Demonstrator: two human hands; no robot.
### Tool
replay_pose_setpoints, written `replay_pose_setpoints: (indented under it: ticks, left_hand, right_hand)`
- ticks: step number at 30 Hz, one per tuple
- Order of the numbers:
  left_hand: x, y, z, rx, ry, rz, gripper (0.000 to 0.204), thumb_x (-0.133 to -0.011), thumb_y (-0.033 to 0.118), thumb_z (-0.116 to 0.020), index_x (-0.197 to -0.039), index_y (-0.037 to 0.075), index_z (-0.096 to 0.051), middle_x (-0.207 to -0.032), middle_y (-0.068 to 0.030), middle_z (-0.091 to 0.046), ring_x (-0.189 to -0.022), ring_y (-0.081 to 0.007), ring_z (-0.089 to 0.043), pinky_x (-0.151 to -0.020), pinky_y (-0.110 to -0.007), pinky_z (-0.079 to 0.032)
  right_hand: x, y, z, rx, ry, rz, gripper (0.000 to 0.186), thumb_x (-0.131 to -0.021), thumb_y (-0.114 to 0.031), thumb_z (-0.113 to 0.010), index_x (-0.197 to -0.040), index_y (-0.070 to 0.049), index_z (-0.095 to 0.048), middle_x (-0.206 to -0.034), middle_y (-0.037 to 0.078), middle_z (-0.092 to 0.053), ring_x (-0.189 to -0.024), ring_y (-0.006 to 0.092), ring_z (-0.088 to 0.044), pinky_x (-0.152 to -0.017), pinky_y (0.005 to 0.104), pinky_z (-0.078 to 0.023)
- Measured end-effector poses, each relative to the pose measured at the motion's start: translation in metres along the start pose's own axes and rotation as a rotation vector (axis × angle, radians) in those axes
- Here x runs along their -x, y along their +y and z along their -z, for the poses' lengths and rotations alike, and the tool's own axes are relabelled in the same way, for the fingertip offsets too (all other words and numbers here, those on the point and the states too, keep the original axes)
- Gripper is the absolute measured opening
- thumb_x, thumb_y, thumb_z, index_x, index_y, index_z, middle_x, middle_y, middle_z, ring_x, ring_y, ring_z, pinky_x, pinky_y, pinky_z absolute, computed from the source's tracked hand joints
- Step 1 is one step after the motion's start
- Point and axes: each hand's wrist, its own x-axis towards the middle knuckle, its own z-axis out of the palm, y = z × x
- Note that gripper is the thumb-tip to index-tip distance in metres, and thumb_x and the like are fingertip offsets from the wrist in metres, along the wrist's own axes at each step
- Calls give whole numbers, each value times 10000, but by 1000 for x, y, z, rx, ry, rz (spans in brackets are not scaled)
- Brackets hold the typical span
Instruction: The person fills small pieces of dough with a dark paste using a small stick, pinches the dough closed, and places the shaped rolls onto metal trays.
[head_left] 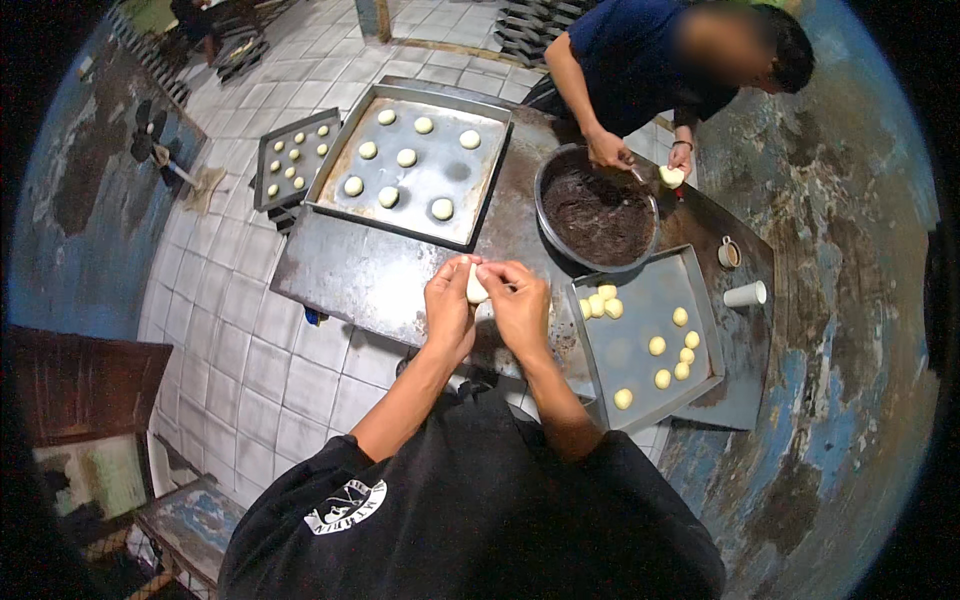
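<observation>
Above the near edge of the metal table (350,285), my left hand (450,308) and my right hand (522,308) meet around a pale piece of dough (476,288). Fingers of both hands are closed on it, pinching its upper edge. My fingers hide part of the dough. Ahead and to the left is a large square tray (335,180) with several dough balls (406,158) spaced apart. To the right, a second tray (606,380) bears more dough balls (657,346), some bunched in its far left corner.
A large round basin (545,215) of dark brown filling (600,222) stands beyond the right tray. A co-worker (640,70) leans over it, holding dough (671,177). A glass cup (729,254) and white cylinder (745,294) stand far right. Another tray (262,185) sits left.
</observation>
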Motion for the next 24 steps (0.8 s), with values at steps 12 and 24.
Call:
replay_pose_setpoints:
  ticks: [12,24]
  left_hand:
    - [-72,39,47,-295,74,10,397,-1090,244,-470,-1055,-57,-726,-1215,-165,-696,-1123,-247,-652,-1027,-359,-468]
    - [-210,127,208,-767,86,-124,351,-996,233,-645,-1289,38,-642,-1263,-100,-663,-1154,-215,-618,-1005,-330,-459]
  right_hand:
    - [-78,59,-69,-23,-119,-69,273,-897,-152,-776,-1115,-12,-693,-957,36,-660,-855,104,-598,-756,227,-472]
    - [-299,112,-164,640,-211,222,450,-922,-65,-645,-1366,-15,-596,-1391,249,-591,-1237,392,-604,-1066,431,-463]
